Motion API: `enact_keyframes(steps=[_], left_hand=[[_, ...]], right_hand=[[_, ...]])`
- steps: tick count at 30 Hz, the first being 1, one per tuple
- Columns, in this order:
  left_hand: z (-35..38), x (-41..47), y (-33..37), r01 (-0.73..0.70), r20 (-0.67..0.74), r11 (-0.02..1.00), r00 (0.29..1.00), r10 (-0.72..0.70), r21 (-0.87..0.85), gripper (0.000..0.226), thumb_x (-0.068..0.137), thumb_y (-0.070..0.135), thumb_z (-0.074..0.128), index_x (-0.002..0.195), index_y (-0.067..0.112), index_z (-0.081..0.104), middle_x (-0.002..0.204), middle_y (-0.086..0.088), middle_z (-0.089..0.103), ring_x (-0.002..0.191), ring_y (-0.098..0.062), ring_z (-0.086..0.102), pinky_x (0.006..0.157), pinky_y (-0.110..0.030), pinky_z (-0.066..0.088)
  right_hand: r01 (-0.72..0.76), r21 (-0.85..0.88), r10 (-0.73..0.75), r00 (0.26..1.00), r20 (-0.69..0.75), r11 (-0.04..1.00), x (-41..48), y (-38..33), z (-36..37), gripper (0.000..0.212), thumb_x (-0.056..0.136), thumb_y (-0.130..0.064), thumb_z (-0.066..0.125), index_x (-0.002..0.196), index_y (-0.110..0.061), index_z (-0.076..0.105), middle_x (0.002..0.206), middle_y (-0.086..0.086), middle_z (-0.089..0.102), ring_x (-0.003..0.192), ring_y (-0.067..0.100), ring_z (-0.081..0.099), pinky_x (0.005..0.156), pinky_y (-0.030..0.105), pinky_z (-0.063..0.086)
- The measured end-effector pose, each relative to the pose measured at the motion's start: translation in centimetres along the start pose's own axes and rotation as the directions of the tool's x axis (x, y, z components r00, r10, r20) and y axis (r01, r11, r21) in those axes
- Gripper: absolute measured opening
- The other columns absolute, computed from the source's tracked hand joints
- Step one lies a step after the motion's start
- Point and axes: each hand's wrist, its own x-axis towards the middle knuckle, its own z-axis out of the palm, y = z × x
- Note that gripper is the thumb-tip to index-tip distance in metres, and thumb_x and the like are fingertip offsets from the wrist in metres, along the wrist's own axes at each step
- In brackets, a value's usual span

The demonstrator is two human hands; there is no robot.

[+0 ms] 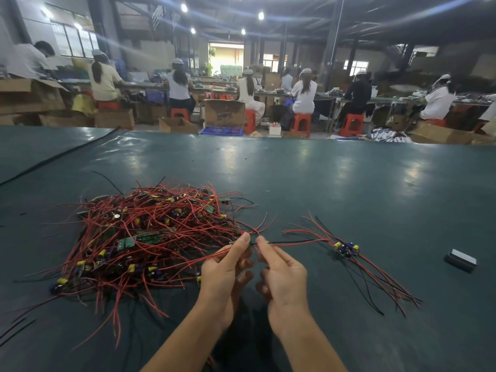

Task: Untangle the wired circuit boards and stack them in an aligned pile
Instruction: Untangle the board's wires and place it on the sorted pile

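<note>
A big tangled heap of circuit boards [145,234] with red and black wires, yellow and blue parts, lies on the dark green table [322,183] at the left. To the right sits a small stack of boards [346,249], their wires trailing toward the front right. My left hand [228,275] pinches a small board at the heap's right edge, with red wires running through its fingers. My right hand [281,275] pinches the red and black wires just right of that board. The board itself is mostly hidden by my fingertips.
A small dark block with a pale top [461,260] lies at the right. A black cable [59,154] runs across the far left of the table. Beyond the far edge, seated workers, red stools and cardboard boxes [224,112] fill the floor.
</note>
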Motion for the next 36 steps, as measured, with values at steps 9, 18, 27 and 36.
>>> enact_keyframes(steps=[9,18,27,36], left_hand=[[0.5,0.2,0.0,0.026,0.057,0.998,0.998,-0.029,0.061,0.031,0.049,0.039,0.085,0.067,0.014,0.077,0.066,-0.001,0.068,0.052,-0.005,0.06,0.046,-0.018,0.048],[-0.3,0.8,1.0,0.021,0.009,1.0,1.0,-0.021,0.024,0.032,0.054,0.03,0.082,0.075,0.01,0.07,0.061,-0.001,0.064,0.046,-0.004,0.056,0.042,-0.016,0.047],[-0.4,0.8,1.0,-0.051,0.032,0.997,0.998,0.049,0.062,0.03,0.051,0.033,0.083,0.069,0.014,0.069,0.059,0.0,0.061,0.045,-0.006,0.054,0.043,-0.018,0.047],[-0.8,0.8,0.7,-0.101,0.156,0.968,0.986,0.066,0.228,0.032,0.05,0.044,0.084,0.066,0.018,0.077,0.069,-0.007,0.067,0.061,-0.015,0.06,0.056,-0.026,0.052]], right_hand=[[-0.071,0.101,0.084,0.988,-0.129,0.992,0.5,-1.9,-0.7,0.026,0.086,-0.017,0.072,0.061,-0.012,0.077,0.053,-0.005,0.06,0.033,0.007,0.034,0.035,0.016,0.027],[-0.076,0.321,0.121,0.985,-0.123,0.944,2.4,-4.7,-4.4,0.019,0.095,-0.016,0.056,0.08,-0.011,0.067,0.054,-0.008,0.059,0.029,0.003,0.026,0.03,0.014,0.021],[-0.002,0.225,0.053,0.974,-0.222,0.974,2.2,-4.4,-4.5,0.005,0.089,-0.016,0.065,0.088,-0.015,0.07,0.072,-0.004,0.057,0.038,0.006,0.034,0.034,0.016,0.026],[0.758,-0.652,-0.8,0.383,0.461,-0.012,-0.1,-1.6,-3.0,0.045,0.074,-0.016,0.066,0.118,-0.012,0.07,0.115,-0.003,0.069,0.108,0.022,0.063,0.099,0.03,0.039]])
